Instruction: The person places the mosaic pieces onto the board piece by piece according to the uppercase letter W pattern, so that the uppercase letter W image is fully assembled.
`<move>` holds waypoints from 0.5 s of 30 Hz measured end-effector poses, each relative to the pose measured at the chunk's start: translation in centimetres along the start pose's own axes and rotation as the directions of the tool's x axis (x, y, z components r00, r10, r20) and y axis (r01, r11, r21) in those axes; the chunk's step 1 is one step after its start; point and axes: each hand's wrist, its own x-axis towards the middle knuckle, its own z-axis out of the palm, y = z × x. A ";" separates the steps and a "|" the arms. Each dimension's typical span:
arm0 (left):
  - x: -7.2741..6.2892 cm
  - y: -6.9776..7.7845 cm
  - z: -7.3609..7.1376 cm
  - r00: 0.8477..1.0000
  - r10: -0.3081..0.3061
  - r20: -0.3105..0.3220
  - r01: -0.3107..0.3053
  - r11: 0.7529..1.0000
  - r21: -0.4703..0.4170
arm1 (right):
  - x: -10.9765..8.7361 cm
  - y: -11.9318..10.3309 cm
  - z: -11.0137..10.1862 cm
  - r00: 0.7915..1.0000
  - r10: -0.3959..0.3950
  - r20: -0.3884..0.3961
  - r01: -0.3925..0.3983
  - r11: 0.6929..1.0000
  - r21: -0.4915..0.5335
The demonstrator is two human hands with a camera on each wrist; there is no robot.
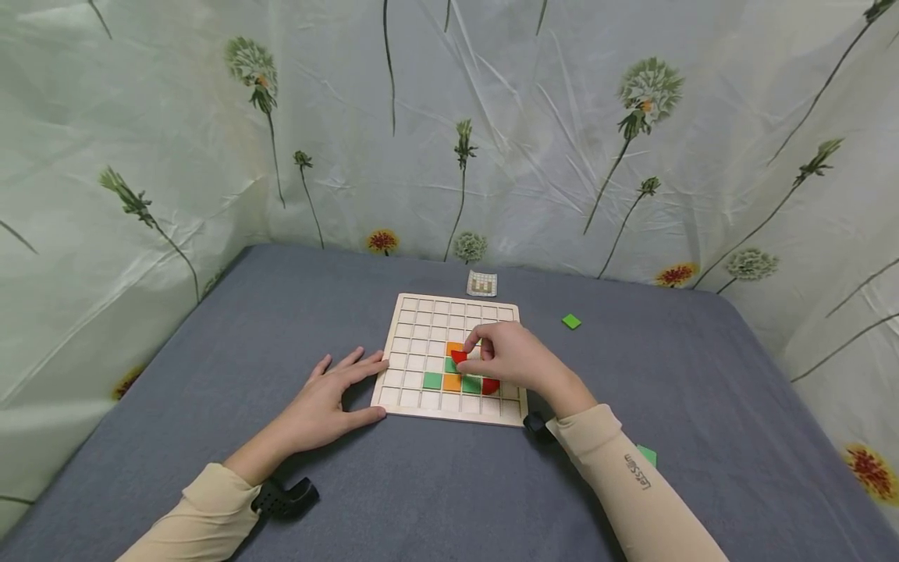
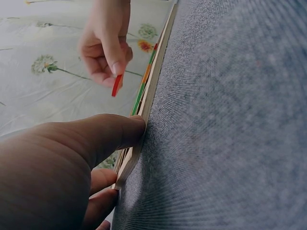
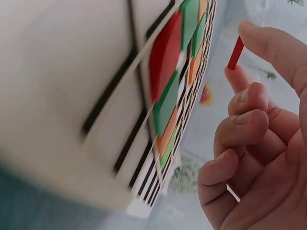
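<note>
A pale wooden grid board (image 1: 414,403) lies on the grey cloth with green, orange and red tiles in several of its squares. My right hand (image 1: 516,357) is above the board, pinching a thin red tile (image 3: 236,52) between thumb and index finger. In the left wrist view this red tile (image 2: 116,85) is held clear of the board, and its full outline cannot be made out. My left hand (image 1: 325,406) rests at the board's left edge with fingers spread, thumb and fingertips touching the rim. Another red tile (image 1: 490,386) with a rounded side sits in the lower right squares.
A small card with a grid pattern (image 1: 481,283) lies behind the board. One bright green tile (image 1: 571,321) is on the cloth to the right, and a green piece (image 1: 648,454) shows partly behind my right sleeve. A flower-printed curtain (image 1: 548,156) hangs behind the table.
</note>
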 end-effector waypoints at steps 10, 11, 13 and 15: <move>0.1 0.1 0.1 1.000 0.003 -0.001 -0.003 1.000 0.006 | 1.4 -1.9 1.5 0.999 -0.042 0.029 0.041 0.999 0.035; 0.1 0.1 0.1 1.000 0.001 -0.001 -0.001 1.000 0.006 | 1.5 -2.0 1.6 0.999 -0.044 0.032 0.042 0.998 0.038; 0.1 0.0 0.1 1.000 -0.001 0.001 0.001 1.000 0.005 | 1.7 -2.3 1.9 0.998 -0.045 0.039 0.044 0.998 0.043; 0.0 0.0 0.1 1.000 0.000 0.003 0.000 1.000 0.006 | 1.9 -2.5 2.2 0.998 -0.039 0.047 0.037 0.998 0.052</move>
